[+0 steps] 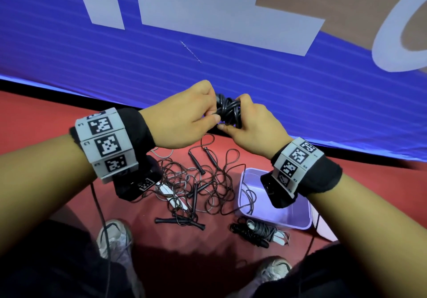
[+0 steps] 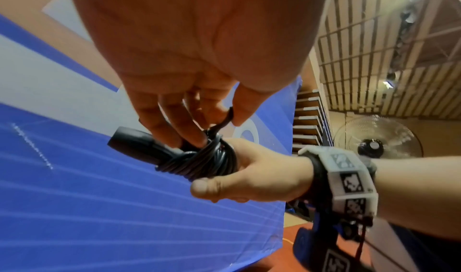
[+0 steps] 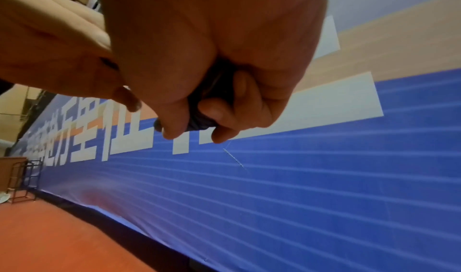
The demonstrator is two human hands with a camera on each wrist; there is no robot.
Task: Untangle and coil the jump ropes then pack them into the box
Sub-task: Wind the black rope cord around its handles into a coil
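Observation:
A black jump rope, coiled into a tight bundle [image 1: 228, 112] [image 2: 204, 158], is held up in front of me between both hands. My right hand [image 1: 249, 122] [image 2: 239, 175] grips the bundle, fingers curled round it [image 3: 204, 106]. My left hand [image 1: 191, 115] [image 2: 199, 122] pinches a short loop of the rope's cord [image 2: 225, 121] at the bundle's top. A black handle [image 2: 134, 144] sticks out of the coil. Below on the red floor lies a tangle of black and grey ropes [image 1: 196, 186]. A lilac box [image 1: 277, 212] stands to its right with one cord inside.
Two coiled ropes [image 1: 258, 230], black and grey, lie in front of the box. A pale lid [image 1: 323, 228] lies at the box's right. A blue banner wall [image 1: 208, 50] rises just behind. My shoes [image 1: 115, 237] [image 1: 272, 270] stand near the ropes. A fan [image 2: 376, 138] stands off to the right.

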